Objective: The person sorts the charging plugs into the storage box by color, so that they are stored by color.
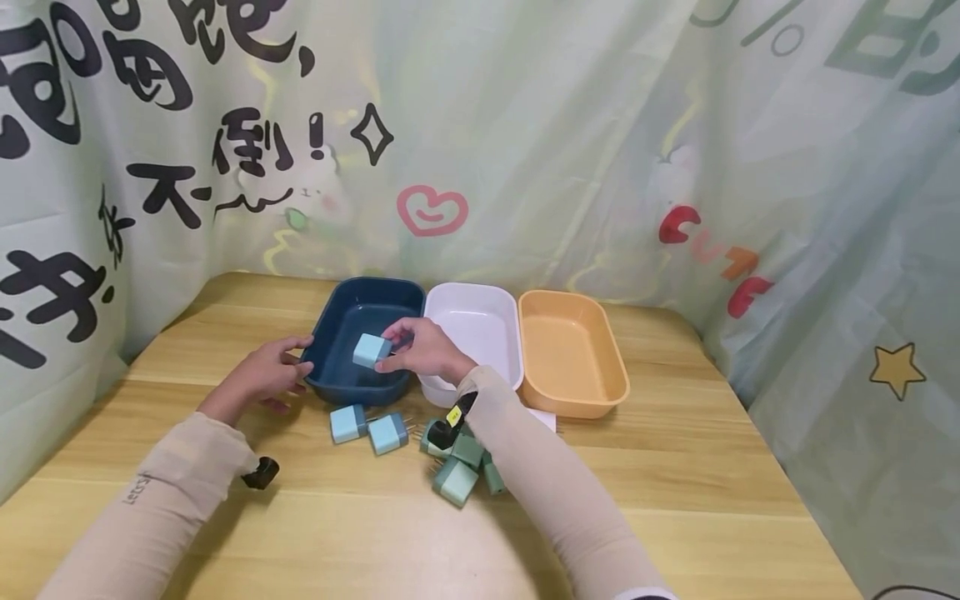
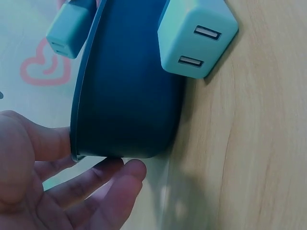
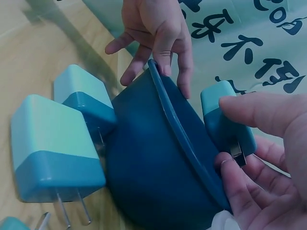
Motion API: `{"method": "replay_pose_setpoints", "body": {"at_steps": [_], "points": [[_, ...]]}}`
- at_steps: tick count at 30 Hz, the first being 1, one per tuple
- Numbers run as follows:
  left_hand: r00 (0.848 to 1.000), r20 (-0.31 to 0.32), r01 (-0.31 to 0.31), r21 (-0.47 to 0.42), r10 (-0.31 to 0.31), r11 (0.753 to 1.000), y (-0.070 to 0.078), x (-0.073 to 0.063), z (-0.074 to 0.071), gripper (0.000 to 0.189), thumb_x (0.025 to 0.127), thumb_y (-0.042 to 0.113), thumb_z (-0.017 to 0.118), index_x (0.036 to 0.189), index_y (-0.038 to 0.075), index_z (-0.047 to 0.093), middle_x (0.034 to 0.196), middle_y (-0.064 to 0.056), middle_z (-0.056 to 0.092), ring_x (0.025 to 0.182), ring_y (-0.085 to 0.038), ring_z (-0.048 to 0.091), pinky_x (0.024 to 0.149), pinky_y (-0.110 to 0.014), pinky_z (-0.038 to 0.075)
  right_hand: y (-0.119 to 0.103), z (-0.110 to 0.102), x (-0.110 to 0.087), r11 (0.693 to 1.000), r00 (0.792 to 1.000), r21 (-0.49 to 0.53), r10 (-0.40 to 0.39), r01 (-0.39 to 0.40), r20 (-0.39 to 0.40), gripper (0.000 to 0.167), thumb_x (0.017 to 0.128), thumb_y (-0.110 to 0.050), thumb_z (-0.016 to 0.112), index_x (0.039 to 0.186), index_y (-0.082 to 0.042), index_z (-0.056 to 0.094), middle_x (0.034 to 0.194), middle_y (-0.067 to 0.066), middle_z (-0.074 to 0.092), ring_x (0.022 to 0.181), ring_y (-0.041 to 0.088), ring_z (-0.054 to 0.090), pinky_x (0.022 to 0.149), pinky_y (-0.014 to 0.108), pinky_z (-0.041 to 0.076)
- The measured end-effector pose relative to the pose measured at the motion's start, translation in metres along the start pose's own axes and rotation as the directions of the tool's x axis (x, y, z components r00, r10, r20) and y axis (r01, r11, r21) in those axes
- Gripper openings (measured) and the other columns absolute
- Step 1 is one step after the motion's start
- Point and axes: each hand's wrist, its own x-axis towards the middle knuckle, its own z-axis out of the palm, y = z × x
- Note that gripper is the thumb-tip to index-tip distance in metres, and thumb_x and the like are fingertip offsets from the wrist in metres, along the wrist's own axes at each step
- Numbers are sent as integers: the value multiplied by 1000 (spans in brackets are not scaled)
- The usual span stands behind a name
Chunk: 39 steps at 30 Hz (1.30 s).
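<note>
My right hand (image 1: 429,350) pinches a light-and-dark-blue USB wall charger (image 1: 371,351) over the dark blue bin (image 1: 330,387), its metal prongs showing in the right wrist view. At the bin's left end, my left hand (image 1: 264,372) holds the rim, the thumb and fingers on either side of the wall. Two more blue chargers, a left one (image 1: 347,424) and a right one (image 1: 388,433), lie on the table just in front of this bin. In the left wrist view, one charger (image 2: 199,40) shows two USB ports.
A white bin (image 1: 480,325) and a yellow-orange bin (image 1: 573,358) stand in a row to the right. Several green chargers (image 1: 455,481) lie clustered near my right forearm, which partly hides them. A white charger (image 1: 545,419) lies beyond that forearm. A printed curtain (image 1: 525,150) hangs behind the wooden table.
</note>
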Motion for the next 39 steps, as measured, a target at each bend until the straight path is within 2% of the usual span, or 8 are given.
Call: {"method": "replay_pose_setpoints", "body": {"at_steps": [9, 16, 23, 32, 39], "points": [[1000, -9, 7, -10, -7, 1000, 1, -1, 2, 62, 102, 18, 48, 154, 3, 18, 139, -38, 35, 107, -41, 60, 64, -43, 57, -3, 0, 11, 1000, 1000, -9, -9, 9, -1, 42, 72, -20, 88, 106, -12, 66, 98, 0, 60, 89, 17, 58, 74, 25, 52], [1000, -3, 24, -2, -24, 1000, -6, -4, 4, 62, 102, 19, 49, 153, 2, 18, 139, -38, 37, 103, -39, 62, 63, -44, 57, 0, 6, 14, 1000, 1000, 9, 24, -24, 3, 43, 72, -19, 88, 107, -10, 65, 96, 1, 61, 89, 18, 59, 75, 24, 52], [999, -18, 28, -20, -29, 999, -1, 1, 3, 62, 102, 19, 49, 154, 4, 19, 139, -37, 36, 104, -39, 61, 64, -43, 58, -5, 5, 20, 999, 999, -17, 36, -36, -22, 43, 72, -21, 88, 108, -12, 66, 97, -2, 61, 91, 18, 56, 74, 26, 52], [1000, -11, 16, -14, -17, 1000, 0, 0, 1, 62, 102, 18, 50, 153, 3, 19, 139, -38, 35, 104, -40, 62, 64, -44, 57, -5, 7, 27, 999, 999, -37, 35, -36, -20, 44, 73, -23, 88, 108, -10, 65, 97, -2, 61, 92, 17, 56, 77, 25, 50], [1000, 1, 20, -22, -20, 1000, 2, -2, 1, 63, 102, 18, 50, 153, 2, 18, 139, -39, 36, 106, -43, 60, 65, -45, 57, -5, 7, 28, 998, 999, -51, 44, -45, -20, 42, 72, -25, 88, 105, -13, 66, 96, -2, 61, 91, 17, 56, 73, 25, 52]]}}
